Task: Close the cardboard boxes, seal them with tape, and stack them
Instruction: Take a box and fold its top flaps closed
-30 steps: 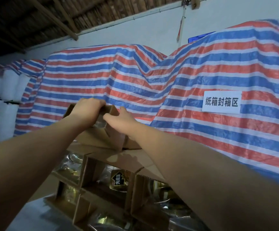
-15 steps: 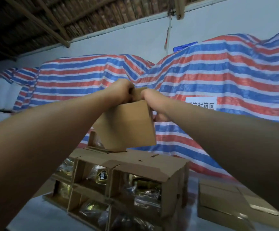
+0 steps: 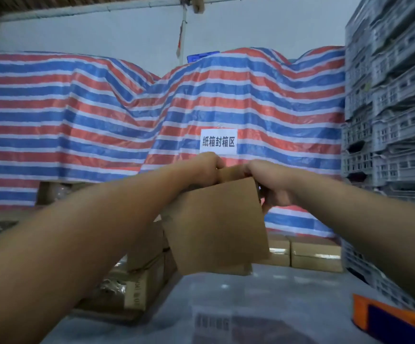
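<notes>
I hold a small brown cardboard box (image 3: 216,227) in the air over the grey table (image 3: 263,301), its plain side facing me. My left hand (image 3: 202,170) grips its top left edge and my right hand (image 3: 267,180) grips the top right edge, fingers curled over the far side. The box's top and contents are hidden. Sealed brown boxes (image 3: 315,256) sit at the back of the table on the right. An orange and blue tape dispenser (image 3: 387,319) lies at the lower right.
A stack of cardboard boxes (image 3: 144,276) stands low on the left. A red, white and blue striped tarp (image 3: 102,115) with a white paper sign (image 3: 218,142) covers the goods behind. Grey plastic crates (image 3: 395,108) tower on the right.
Both hands lifted the small box off the stack of open boxes and carried it right. My view swung right and down, bringing the crates, table and dispenser into sight.
</notes>
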`<state>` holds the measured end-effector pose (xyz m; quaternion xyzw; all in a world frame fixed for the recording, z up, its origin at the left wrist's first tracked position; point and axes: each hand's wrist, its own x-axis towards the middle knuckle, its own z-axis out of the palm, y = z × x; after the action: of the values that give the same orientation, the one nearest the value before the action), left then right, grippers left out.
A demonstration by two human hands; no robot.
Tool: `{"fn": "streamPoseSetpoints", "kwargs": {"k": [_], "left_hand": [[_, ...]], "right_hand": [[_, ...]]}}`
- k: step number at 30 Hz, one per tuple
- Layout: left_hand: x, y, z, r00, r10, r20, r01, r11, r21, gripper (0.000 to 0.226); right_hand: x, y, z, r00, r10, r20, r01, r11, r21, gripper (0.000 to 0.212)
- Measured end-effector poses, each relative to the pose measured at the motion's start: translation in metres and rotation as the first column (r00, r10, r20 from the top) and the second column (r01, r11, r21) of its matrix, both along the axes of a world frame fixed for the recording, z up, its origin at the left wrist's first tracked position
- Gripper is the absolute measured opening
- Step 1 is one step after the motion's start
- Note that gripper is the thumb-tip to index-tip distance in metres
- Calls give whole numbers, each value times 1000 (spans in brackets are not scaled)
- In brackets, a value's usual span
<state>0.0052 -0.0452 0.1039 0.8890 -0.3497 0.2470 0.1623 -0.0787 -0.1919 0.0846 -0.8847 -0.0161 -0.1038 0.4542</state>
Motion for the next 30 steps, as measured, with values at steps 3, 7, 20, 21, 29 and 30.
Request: {"fn": "streamPoseSetpoints", "kwargs": {"k": [3,7,20,21,29,30], "left_hand": [[-1,-41,-35,993,-40,-108,49,996,81,20],[1,-81,-75,984,-78,-159,110,972,206,19],[24,-117,-116,941,-160,-297,196,976,98,19],[24,-109,-110,937,-186,-297,202,979,23,22],[-4,-22,-162,839,-420,-347,30,672,-740,30],[-5,-19,-179,793,-468,-389,-30,608,-793,31]], "right_hand": [[-9,-40,-38,995,-70,-76,80,987,141,19],[-5,-87,-87,977,-123,-174,163,957,240,16],[2,-130,-158,965,-104,-241,193,904,382,30],[2,-130,-159,966,-115,-234,202,897,393,30],[5,-120,-191,993,-115,21,66,702,709,42],[7,-118,-198,990,-131,45,53,658,751,50]]}}
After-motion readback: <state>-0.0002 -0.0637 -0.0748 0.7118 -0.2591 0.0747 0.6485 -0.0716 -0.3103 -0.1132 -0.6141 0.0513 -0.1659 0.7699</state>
